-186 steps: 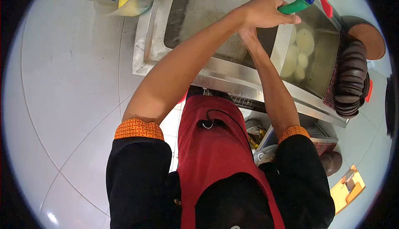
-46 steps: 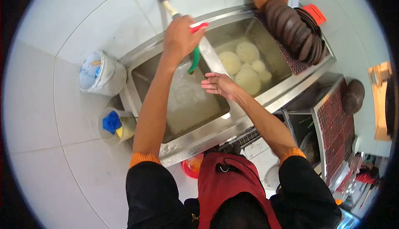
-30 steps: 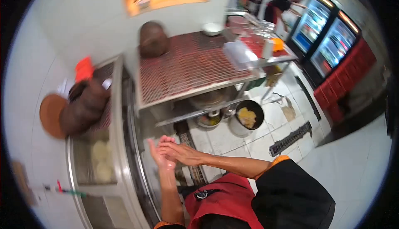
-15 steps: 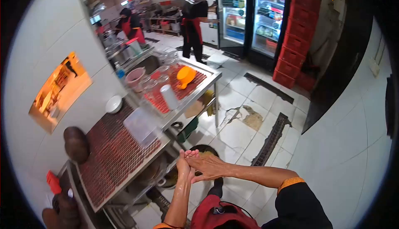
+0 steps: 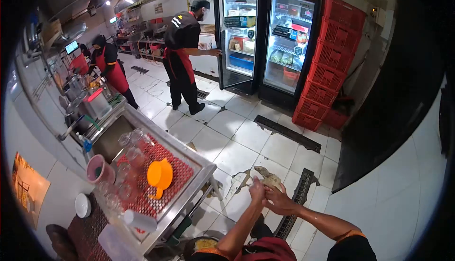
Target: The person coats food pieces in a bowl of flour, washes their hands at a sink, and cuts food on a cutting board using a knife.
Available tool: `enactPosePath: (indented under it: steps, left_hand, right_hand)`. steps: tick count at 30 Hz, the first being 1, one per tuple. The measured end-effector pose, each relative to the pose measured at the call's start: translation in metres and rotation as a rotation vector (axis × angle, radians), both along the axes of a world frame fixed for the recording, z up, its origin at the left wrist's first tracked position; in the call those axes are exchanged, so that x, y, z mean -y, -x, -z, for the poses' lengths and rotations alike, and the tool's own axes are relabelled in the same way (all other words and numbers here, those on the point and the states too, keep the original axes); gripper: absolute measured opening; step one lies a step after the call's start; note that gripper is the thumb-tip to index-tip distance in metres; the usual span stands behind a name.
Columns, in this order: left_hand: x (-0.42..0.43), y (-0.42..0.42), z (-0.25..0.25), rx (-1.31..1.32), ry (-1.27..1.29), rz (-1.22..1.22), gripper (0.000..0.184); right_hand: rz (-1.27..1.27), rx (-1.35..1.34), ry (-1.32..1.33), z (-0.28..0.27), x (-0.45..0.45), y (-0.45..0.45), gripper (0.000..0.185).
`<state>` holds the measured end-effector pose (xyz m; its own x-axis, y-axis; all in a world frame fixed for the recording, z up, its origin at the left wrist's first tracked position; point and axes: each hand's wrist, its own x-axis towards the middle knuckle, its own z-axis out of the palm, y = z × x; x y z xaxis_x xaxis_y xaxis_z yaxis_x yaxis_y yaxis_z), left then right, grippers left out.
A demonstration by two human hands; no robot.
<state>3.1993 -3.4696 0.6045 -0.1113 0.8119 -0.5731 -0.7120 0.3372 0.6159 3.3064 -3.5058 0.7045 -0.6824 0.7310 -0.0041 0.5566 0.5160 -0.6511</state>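
Observation:
In front of my body, over the floor, my left hand (image 5: pixel 257 191) and my right hand (image 5: pixel 280 201) press together, fingers curled against each other. I see no object between them, and the inner sides of the fingers are hidden. The forearms look wet. Both hands are off to the right of the steel sink counter (image 5: pixel 192 179) and touch nothing on it. On its red mat (image 5: pixel 179 166) are an orange cup with a handle (image 5: pixel 160 174), several clear glasses (image 5: pixel 125 190) and a white cylindrical container (image 5: pixel 140 220) lying tilted.
A pink tub (image 5: pixel 100 170) and a white bowl (image 5: pixel 83 205) are at the left. One person (image 5: pixel 182 47) holds the door of a display fridge (image 5: pixel 239 38); another person (image 5: pixel 111 66) works farther back. Red crates (image 5: pixel 327 71) are stacked beside the fridges. Drain grates (image 5: pixel 286 133) and broken tiles interrupt the floor.
My view has swung up and to the right, bringing the fridges and people more fully into sight. My hands stay together, and their fingers now look more tightly curled.

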Motion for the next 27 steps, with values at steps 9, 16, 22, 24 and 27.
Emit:
enactPosePath:
  steps: [9,16,22,24,27]
  left_hand:
    - [-0.264,0.15,-0.042,-0.2,-0.15,-0.502,0.052]
    - [-0.487,0.226,-0.01,0.237,-0.309,-0.361,0.053]
    - [-0.656,0.27,0.0,0.088,-0.136,-0.231,0.052]
    - [-0.709,0.3,-0.008,0.0,-0.081,-0.216,0.052]
    - [-0.789,0.361,-0.004,0.02,-0.187,-0.284,0.054]
  right_hand:
    - [-0.218,-0.017,0.543,-0.026,-0.317,0.12,0.058]
    - [-0.473,-0.004,0.374,0.026,-0.543,0.19,0.058]
    - [-0.524,0.259,0.239,0.023,-0.729,0.239,0.06]
    - [-0.516,0.25,0.163,0.016,-0.78,0.269,0.061]
    - [-0.635,0.262,-0.168,0.025,-0.869,0.33,0.063]
